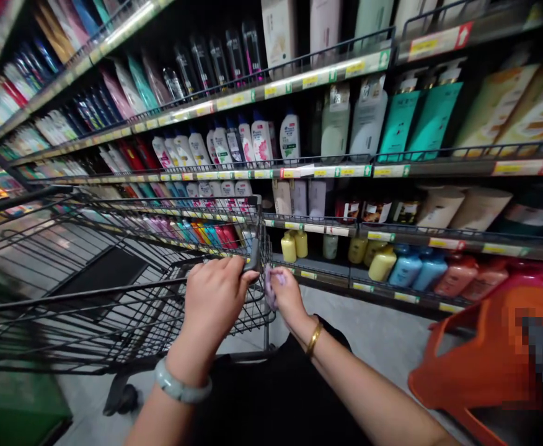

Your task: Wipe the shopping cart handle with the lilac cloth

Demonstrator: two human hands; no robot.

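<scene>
While the left hand grips the dark handle of the black shopping cart, the right hand curls around a small pale purple item, too blurred to name, just beside the cart's handle. Thin wires form the cart's basket; bottle-lined shelves stand beyond it.

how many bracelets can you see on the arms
2: a pale bracelet on the left wrist and a gold bracelet on the right wrist; no others show.
</scene>
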